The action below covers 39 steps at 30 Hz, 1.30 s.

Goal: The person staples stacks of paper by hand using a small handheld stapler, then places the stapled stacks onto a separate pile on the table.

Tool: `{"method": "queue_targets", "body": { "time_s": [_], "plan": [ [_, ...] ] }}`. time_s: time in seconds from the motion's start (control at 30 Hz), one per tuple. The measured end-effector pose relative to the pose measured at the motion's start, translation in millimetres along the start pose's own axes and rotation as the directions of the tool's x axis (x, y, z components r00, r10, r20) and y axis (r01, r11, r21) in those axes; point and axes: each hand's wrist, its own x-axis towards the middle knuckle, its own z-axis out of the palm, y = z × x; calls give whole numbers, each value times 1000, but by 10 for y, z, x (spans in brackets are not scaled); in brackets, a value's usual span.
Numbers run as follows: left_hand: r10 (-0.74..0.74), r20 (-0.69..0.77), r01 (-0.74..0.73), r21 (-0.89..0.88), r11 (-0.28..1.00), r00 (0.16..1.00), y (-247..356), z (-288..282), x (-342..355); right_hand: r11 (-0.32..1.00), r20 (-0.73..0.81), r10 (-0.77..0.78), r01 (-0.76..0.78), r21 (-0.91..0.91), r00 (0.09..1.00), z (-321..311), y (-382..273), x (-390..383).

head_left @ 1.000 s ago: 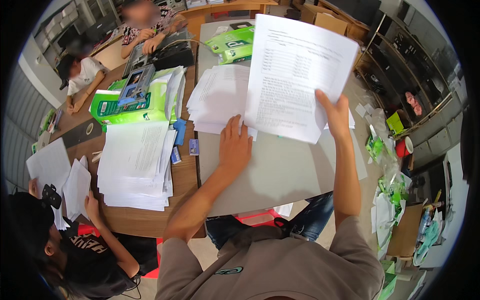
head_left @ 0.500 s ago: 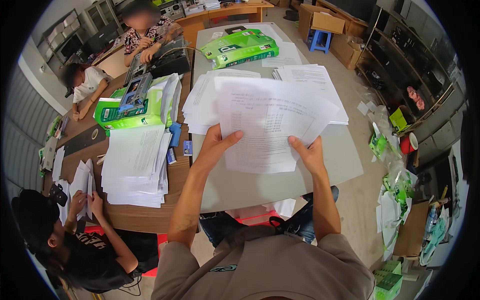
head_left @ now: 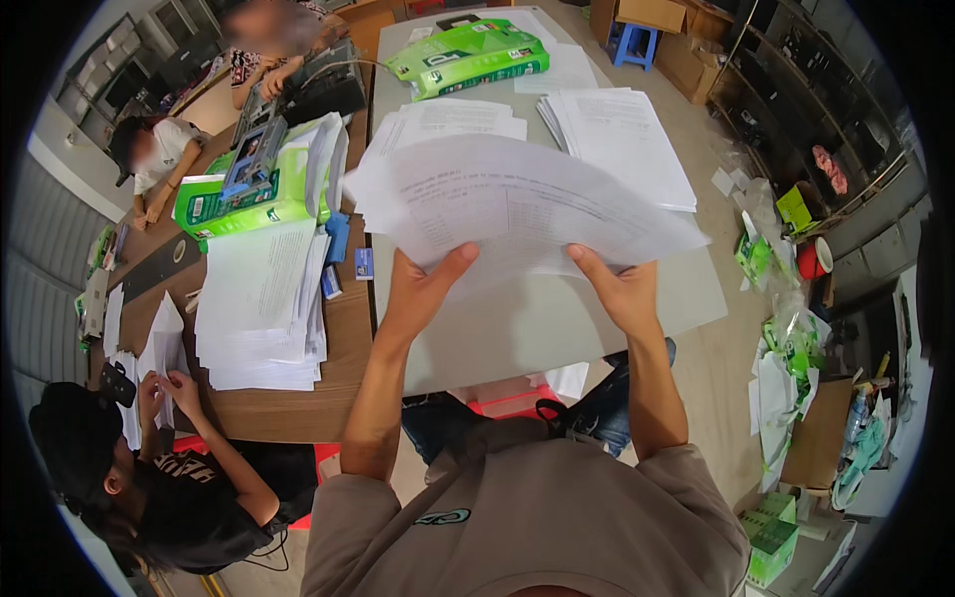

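Printed paper sheets (head_left: 542,204) are held up in front of me, bowed and tilted above the grey table (head_left: 468,343). My left hand (head_left: 426,291) grips their near left edge, thumb on top and fingers hidden underneath. At the near right edge my right hand (head_left: 622,291) pinches them the same way. How many sheets I hold cannot be told. Beyond them on the table lie a left paper stack (head_left: 448,117), partly covered by the held sheets, and a right paper stack (head_left: 632,139) with slightly fanned edges.
A green paper-ream package (head_left: 468,60) lies at the table's far end. On the brown table to the left are a tall paper stack (head_left: 254,318), another green package (head_left: 249,214) and small blue boxes (head_left: 364,264). Co-workers sit at the left; one handles folded paper (head_left: 164,338).
The held sheets have gone from nearly upright and flat to bowed and leaning, their side edges spread wider. My hands have moved slightly apart. The view has shifted a little.
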Motion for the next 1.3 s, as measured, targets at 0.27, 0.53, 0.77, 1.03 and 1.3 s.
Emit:
{"method": "queue_targets", "body": {
  "time_s": [0.27,0.53,0.77,1.03,1.3],
  "plan": [
    [-19,64,7,187,982,998,-24,65,-11,997,-88,73,-74,-5,993,-7,223,-101],
    [27,31,-33,208,978,999,-191,35,-97,992,-60,117,-119,-30,991,-23,293,-154],
    [-66,8,63,220,973,998,-415,11,-185,972,-61,213,-218,-92,975,-54,591,-261],
    [-51,79,36,186,982,996,-395,17,-166,993,80,100,-104,56,992,-232,386,-7],
    [-34,58,22,198,980,998,-363,-5,-218,996,-57,83,-85,-41,995,-35,263,-92]
  ]
}}
